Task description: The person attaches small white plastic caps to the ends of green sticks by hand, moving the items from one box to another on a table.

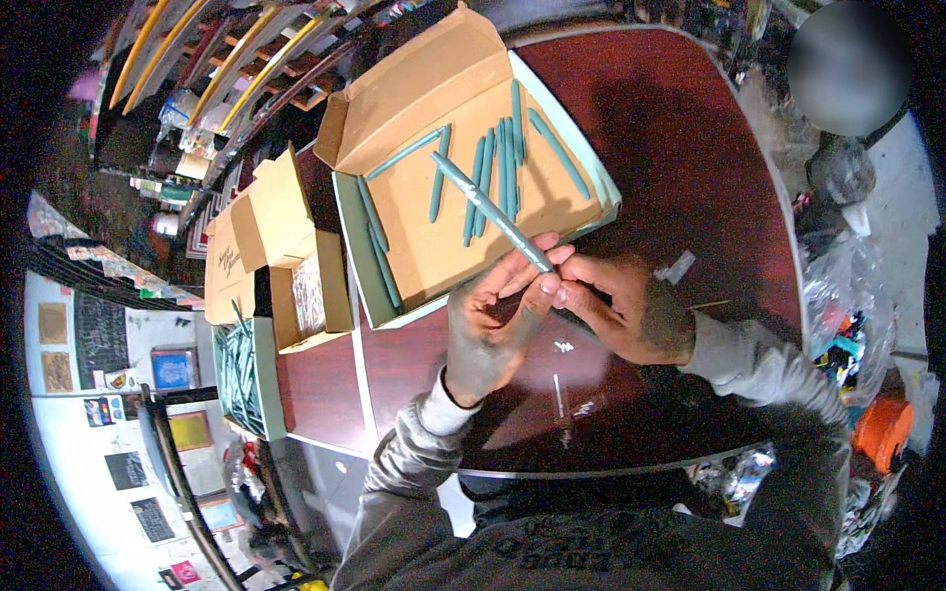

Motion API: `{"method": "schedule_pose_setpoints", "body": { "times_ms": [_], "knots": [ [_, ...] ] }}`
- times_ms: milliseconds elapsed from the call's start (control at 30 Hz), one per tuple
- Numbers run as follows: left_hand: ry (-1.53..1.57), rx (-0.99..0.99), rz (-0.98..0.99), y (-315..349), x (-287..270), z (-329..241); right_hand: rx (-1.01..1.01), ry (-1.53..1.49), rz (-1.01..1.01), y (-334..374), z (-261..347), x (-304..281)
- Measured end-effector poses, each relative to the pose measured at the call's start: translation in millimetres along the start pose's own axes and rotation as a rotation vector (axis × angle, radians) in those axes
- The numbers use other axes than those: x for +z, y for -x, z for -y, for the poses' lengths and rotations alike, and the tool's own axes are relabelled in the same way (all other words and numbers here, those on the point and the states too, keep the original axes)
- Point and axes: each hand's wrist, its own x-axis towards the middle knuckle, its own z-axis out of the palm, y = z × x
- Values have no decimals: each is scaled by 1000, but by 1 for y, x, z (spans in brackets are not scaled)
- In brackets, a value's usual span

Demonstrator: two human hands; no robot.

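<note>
A teal pen (pixel 493 212) with light print along its barrel is held slantwise at its near end, over the front edge of an open cardboard box (pixel 434 258). My left hand (pixel 493 320) supports that end with fingers and thumb closed on it. From the other side, my right hand (pixel 631 305) pinches the same end between thumb and fingers. Inside the box lie several similar teal pens (pixel 476 187), some in a loose row in the middle, others along the left and right walls.
A smaller open box (pixel 330 276) holding something clear-wrapped stands left of the large one. Beyond it, a teal box (pixel 271 399) is packed with pens. White scraps (pixel 675 266) lie on the dark red table (pixel 690 148). An orange spool (pixel 880 433) is at the right.
</note>
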Motion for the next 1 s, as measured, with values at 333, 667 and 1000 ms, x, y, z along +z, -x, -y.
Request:
{"method": "schedule_pose_setpoints", "body": {
  "times_ms": [333,667,1000],
  "knots": [
    [208,-23,119,-6,-7,14,142,-22,-6,6,-11,10],
    [163,100,81,-10,-9,37,151,-58,-56,7,-13,21],
    [250,172,46,-9,-13,29,227,-86,25,2,6,12]
  ]
}}
